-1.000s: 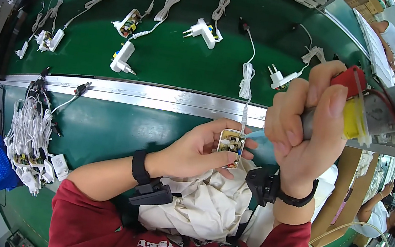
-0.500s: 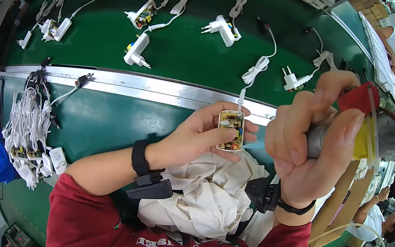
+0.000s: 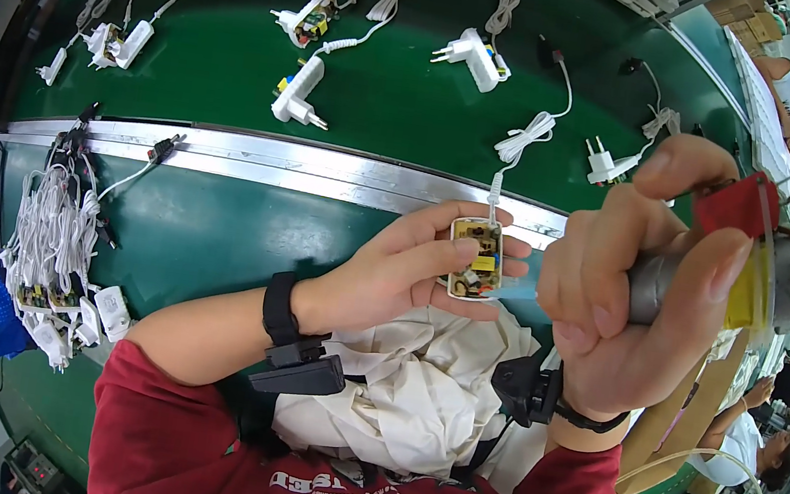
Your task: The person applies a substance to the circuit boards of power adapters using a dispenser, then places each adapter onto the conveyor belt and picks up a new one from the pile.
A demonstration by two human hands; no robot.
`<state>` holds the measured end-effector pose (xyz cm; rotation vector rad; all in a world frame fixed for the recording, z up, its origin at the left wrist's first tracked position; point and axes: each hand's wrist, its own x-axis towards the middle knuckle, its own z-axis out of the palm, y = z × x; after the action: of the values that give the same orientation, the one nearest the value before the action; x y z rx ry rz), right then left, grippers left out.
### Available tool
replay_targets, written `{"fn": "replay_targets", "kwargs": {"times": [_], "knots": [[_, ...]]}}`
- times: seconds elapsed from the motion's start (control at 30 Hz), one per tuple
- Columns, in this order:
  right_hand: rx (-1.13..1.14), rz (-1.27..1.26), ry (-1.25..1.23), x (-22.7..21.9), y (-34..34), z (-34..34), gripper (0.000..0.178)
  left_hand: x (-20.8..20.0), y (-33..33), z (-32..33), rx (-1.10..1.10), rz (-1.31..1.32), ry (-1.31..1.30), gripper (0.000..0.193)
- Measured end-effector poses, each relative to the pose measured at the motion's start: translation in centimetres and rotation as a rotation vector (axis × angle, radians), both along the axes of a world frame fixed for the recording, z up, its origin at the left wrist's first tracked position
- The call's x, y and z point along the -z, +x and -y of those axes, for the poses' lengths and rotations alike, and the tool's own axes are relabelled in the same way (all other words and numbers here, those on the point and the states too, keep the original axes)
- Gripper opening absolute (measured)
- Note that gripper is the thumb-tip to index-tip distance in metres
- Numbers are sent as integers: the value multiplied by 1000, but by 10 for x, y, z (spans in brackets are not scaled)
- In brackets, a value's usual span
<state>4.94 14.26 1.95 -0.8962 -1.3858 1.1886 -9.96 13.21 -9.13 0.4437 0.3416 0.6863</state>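
Observation:
My left hand (image 3: 419, 256) is closed round an opened white power adapter (image 3: 478, 249), thumb across its exposed circuit board. A white cord runs from the adapter's far end onto the bench. My right hand (image 3: 629, 270) grips a grey cylindrical tool (image 3: 650, 286) with a red block and a yellow band. From under the right fingers a pale blue tapered tip (image 3: 522, 280) points at the board's lower right side. Whether the tip touches the board cannot be made out.
Beyond the metal rail (image 3: 325, 167), several adapters with cords lie on the green belt, among them a white adapter (image 3: 299, 92). A bundle of white cords (image 3: 55, 224) with adapters lies at left. A cardboard box (image 3: 685, 409) stands at right. Other people sit on both sides.
Both hands and the adapter have shifted slightly right. My left thumb has moved up the board, baring its lower part. The adapters on the belt have also moved right in view.

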Motion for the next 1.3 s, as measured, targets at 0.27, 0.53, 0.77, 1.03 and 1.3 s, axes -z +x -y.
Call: {"fn": "replay_targets", "kwargs": {"times": [0.27, 0.53, 0.77, 1.03, 1.3], "knots": [[-24, 78, 44, 5, 2, -2, 43, 1, 3, 1, 32, 120, -15, 42], [-29, 147, 105, 9, 6, -2, 48, 0, 5, 0, 34, 144, -26, 42], [22, -134, -3, 0, 0, 3, 52, 4, 29, -32, -72, -65, 431, 40], [10, -181, -10, -9, -6, 12, 49, -31, 85, -109, -577, -577, 1543, 38], [109, -68, 11, -29, -20, 19, 45, -41, 70, -99, -744, -1332, 1520, 42]]}}
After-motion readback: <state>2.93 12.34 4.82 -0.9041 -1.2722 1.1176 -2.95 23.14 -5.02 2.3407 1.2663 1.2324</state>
